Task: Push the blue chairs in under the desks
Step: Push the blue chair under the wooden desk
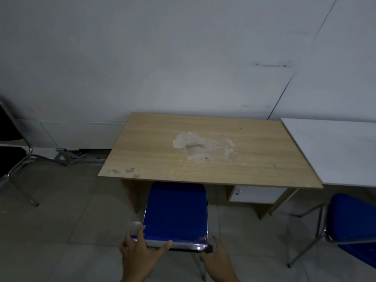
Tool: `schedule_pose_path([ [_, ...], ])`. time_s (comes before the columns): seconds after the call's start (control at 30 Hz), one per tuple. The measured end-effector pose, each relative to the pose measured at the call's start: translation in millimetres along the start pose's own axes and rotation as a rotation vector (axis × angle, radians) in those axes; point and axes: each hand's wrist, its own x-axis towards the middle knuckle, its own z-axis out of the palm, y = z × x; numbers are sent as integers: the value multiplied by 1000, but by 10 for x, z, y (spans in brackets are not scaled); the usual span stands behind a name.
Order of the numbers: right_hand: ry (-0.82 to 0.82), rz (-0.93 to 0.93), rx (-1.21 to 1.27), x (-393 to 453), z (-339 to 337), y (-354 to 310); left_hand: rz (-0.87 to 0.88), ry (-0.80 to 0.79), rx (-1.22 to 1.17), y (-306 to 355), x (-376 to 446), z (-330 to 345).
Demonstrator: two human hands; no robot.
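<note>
A blue chair (pixel 176 212) with a chrome frame stands in front of a worn wooden desk (pixel 205 151), its seat's far edge just under the desk's front edge. My left hand (pixel 140 253) rests on the left end of the chair's backrest top, fingers spread over it. My right hand (pixel 218 259) lies against the backrest's right end, thumb up. A second blue chair (pixel 354 224) stands at the right edge, pulled out from a white desk (pixel 335 151).
A black chair with chrome legs (pixel 14 157) stands at the far left. Metal parts (pixel 69 156) lie on the floor by the wall. A white drawer unit (pixel 254 195) hangs under the wooden desk's right side. Grey tiled floor surrounds me.
</note>
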Motion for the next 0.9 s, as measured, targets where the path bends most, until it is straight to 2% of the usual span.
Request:
schedule_pose_path([
  [0.07,-88,52,206,21,26,-63,-53,19,-49,-48,34,-13],
  [0.17,-91,59,345,46,214,-144,-114,-18,-88,-59,127,-43],
  [0.57,-64,110,390,507,282,-479,-38,-67,-130,253,508,-156],
  [0.67,-33,102,453,652,198,-596,-14,-66,-106,386,634,-164],
  [0.9,42,111,422,1099,24,-843,-18,-81,-139,778,993,-110],
])
